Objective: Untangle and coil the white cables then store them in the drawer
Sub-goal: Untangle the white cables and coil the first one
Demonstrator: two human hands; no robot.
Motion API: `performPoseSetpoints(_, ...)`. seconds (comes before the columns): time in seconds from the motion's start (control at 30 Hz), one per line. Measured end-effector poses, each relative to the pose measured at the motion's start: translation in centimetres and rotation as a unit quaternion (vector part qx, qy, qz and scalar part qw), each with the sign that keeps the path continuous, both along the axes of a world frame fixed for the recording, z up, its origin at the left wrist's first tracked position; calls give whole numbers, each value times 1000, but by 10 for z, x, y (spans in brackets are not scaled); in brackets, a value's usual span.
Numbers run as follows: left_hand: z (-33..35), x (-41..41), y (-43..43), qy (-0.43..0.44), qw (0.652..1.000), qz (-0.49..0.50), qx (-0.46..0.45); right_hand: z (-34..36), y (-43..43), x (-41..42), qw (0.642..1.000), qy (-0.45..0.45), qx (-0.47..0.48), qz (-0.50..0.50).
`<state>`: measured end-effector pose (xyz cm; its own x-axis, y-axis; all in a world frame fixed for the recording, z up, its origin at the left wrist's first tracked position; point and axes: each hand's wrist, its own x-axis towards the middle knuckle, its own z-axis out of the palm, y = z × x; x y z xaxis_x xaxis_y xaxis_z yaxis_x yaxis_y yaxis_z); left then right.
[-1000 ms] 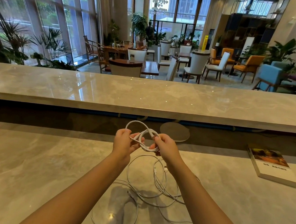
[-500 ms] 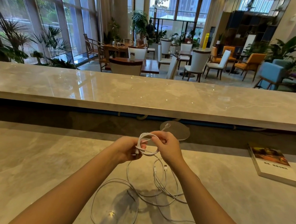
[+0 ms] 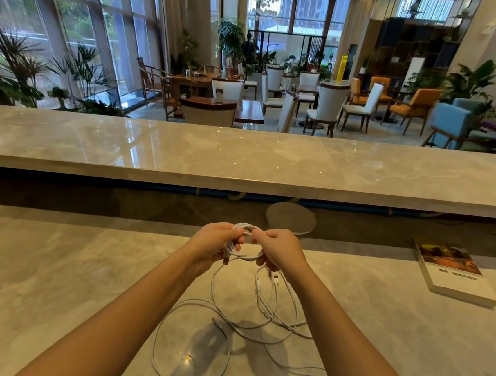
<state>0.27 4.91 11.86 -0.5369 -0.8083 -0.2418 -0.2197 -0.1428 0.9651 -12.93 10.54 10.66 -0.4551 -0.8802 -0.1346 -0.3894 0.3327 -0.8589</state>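
A small coil of white cable (image 3: 245,255) is held above the marble counter (image 3: 50,275) between both hands. My left hand (image 3: 214,242) grips the coil's left side and my right hand (image 3: 280,248) pinches its right side at the top. Below the hands, loose white cables (image 3: 259,313) lie tangled on the counter, with two plugs (image 3: 275,281) hanging near my right wrist. A wide loop (image 3: 192,343) spreads toward me. No drawer is in view.
A paperback book (image 3: 456,276) lies on the counter to the right. A round grey disc (image 3: 291,217) sits behind the hands under the raised marble ledge (image 3: 243,157). Beyond the ledge is a lounge with chairs and tables.
The open loop held up a second ago has been wound into a tighter coil. Both hands have closed in on it and moved slightly away from me.
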Motion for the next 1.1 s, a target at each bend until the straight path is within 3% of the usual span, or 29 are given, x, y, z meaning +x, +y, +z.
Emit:
performPoseSetpoints(0.1, 2, 5, 0, 69, 996, -21, 59, 4, 0, -5, 1000, 9, 25, -1)
performPoseSetpoints(0.17, 8, 10, -1, 113, 988, -51, 89, 0, 1, -9, 994, 106, -9, 20)
performPoseSetpoints(0.3, 16, 12, -2, 91, 989, -92, 73, -4, 5, -5, 944, 297, -133, 63)
performPoseSetpoints(0.43, 17, 10, -2, 103, 986, -86, 97, -3, 7, -2, 910, 323, -246, 79)
performPoseSetpoints(0.6, 9, 7, 0, 19, 995, -95, 36, -9, 12, -2, 890, 345, -258, 151)
performPoseSetpoints(0.7, 4, 6, 4, -23, 994, -108, -13, -9, 11, 1, 915, 261, -278, 135)
performPoseSetpoints(0.87, 2, 14, -2, -6, 993, -113, 17, -4, 15, -8, 963, 35, -235, 128)
performPoseSetpoints(1.1, -4, 17, -9, -54, 993, -103, -14, -2, 23, -14, 958, -113, -242, 109)
